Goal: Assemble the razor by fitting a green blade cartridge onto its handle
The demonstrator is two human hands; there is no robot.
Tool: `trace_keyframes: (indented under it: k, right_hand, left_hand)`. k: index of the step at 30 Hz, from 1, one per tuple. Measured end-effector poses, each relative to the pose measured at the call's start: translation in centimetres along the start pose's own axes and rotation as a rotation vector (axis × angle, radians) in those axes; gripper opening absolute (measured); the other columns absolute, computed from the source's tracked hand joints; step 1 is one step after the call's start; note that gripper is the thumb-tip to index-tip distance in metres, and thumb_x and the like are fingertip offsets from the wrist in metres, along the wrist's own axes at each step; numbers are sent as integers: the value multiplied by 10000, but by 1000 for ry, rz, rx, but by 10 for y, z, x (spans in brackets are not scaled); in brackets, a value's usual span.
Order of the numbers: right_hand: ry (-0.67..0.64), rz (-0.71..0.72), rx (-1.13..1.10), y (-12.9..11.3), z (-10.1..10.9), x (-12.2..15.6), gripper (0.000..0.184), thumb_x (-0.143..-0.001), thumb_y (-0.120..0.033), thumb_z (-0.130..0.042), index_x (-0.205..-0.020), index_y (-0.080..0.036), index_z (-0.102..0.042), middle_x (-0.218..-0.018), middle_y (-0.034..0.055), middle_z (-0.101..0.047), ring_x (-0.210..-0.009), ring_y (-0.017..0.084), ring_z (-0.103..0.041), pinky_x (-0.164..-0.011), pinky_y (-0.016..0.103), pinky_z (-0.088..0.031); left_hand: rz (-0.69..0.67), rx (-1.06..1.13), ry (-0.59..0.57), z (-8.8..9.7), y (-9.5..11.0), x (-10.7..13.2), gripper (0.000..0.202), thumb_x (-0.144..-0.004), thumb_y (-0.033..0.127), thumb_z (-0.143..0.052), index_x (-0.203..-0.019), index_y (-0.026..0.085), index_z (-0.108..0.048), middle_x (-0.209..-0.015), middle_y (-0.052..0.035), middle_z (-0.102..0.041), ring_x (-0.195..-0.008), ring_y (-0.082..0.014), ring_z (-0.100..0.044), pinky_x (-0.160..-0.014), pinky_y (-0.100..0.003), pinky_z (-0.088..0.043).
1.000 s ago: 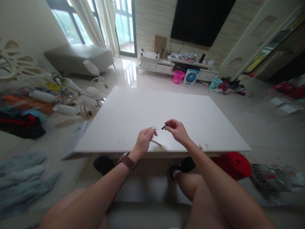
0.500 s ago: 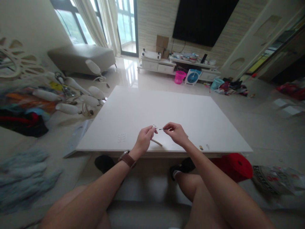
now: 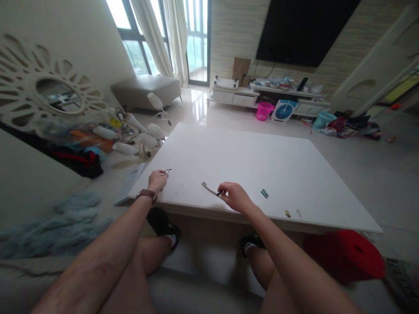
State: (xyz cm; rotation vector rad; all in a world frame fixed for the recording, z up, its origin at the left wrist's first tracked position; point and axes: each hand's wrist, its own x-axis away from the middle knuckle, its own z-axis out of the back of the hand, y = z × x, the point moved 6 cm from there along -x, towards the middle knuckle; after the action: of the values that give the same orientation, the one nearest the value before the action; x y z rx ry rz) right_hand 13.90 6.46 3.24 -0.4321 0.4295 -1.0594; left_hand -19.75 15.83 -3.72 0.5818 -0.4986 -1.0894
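Observation:
My left hand [image 3: 157, 181] is closed on a small silver T-shaped piece [image 3: 168, 171], held near the left side of the white table [image 3: 242, 159]. Further right, my right hand [image 3: 234, 194] pinches a thin dark stick [image 3: 219, 192]. Its tip meets or overlaps the end of a slim beige strip [image 3: 208, 188], shaped a bit like a toothbrush; whether they touch I cannot tell. A clear plastic piece [image 3: 178, 187] lies between the hands. To the right are two small green pieces [image 3: 264, 193], a yellow-and-black bit [image 3: 287, 213] and a clear scrap [image 3: 298, 213].
A chandelier with white shades [image 3: 149, 139] stands on the floor left of the table. A red roll [image 3: 353, 257] lies below the right front edge. Beyond are a grey bench [image 3: 147, 89], a pink basket [image 3: 263, 112] and a blue-and-white fan [image 3: 284, 110].
My hands have moved apart: the left went left with the silver piece, the right came down beside the beige strip. The view has shifted, and the green pieces now show.

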Motion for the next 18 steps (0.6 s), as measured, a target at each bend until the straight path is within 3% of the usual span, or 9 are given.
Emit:
trace_keyframes:
  k: [4,11,18]
  right_hand:
    - [-16,9,-4,-4,-1,-1,160,-837,-76,-609,-848,-208,-699,-851,38,-712,-786,168,-641,-724,259,-428]
    - [-13,37,95,-15,9,1,188,-835,-71,-597,-866,-223,-703,-865,48,-714,-785,190,-629,-679,273,-393]
    - [-4,58,102,-20,11,1,185,-832,-76,-595,-866,-225,-699,-863,49,-714,-792,196,-628,-672,283,-384]
  left_hand:
    - [11,-92,24,-9,-14,-1,188,-760,245,-672,-883,111,-722,-888,-161,-745,-860,-267,-681,-743,-329,-485]
    - [-60,-208,-4,-22,-14,5,155,-798,204,-654,-909,134,-737,-973,-132,-758,-917,-230,-673,-776,-280,-464]
    - [-139,-322,20,-21,0,6,371,-865,259,-575,-1183,74,-626,-1119,-176,-678,-989,-238,-626,-860,-308,-457]
